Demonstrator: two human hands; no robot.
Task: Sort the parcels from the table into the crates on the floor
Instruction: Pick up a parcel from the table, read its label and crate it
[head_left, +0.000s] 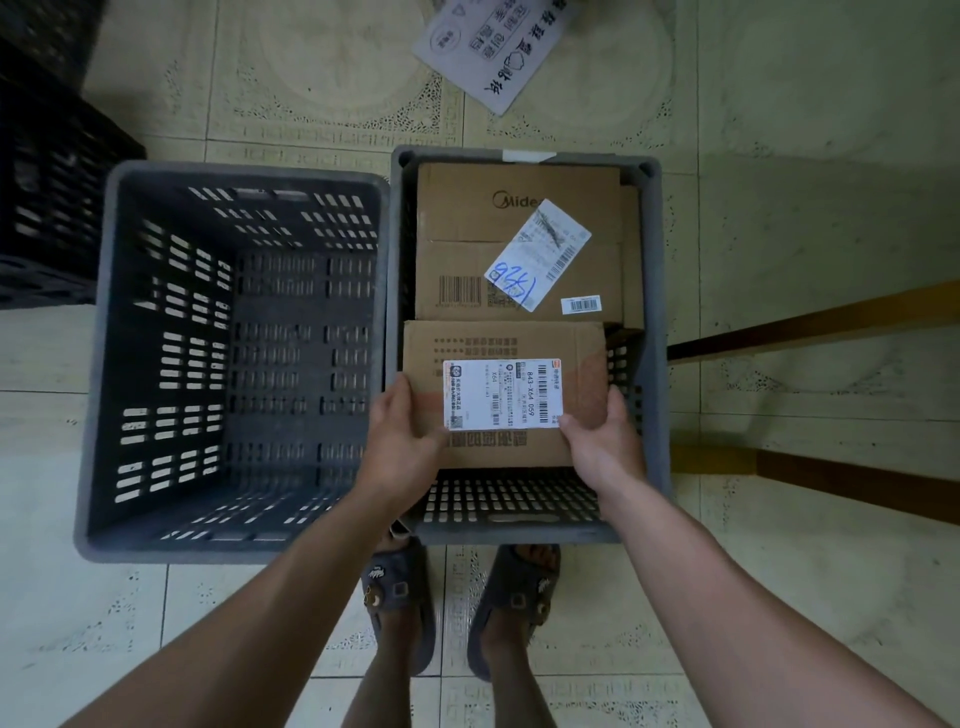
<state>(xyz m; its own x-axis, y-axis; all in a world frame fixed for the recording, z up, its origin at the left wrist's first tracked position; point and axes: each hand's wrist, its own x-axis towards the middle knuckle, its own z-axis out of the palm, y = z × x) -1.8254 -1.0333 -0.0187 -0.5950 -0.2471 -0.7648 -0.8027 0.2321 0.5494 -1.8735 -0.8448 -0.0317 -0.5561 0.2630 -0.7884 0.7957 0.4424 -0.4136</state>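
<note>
We hold the parcel (519, 340), a flat brown cardboard box with a white shipping label (502, 394) on its top face, over the near half of the right crate (519, 531). The left hand (400, 434) grips its left edge and the right hand (602, 439) grips its near right corner. Each thumb lies on the top face, and the fingers go out of sight round the edge. We judge the parcel to be light, since a grip at the edges carries it level. It looks stiff enough to keep its shape, and its dry board face should not slip. We advise taking hold at two opposite edges, clear of the label, and avoiding pressure on the middle of the top panel, which may dent. We cannot judge the contents, so we treat them as fragile. The right crate, grey with slotted walls, holds a larger cardboard box (519, 223) in its far half, lying flat, with a tilted white label on top. The parcel's far edge meets that box's near edge in this view. We cannot tell whether the parcel rests on anything below. The left crate (101, 364), just beside the right one, shows only its slotted floor and walls.
</note>
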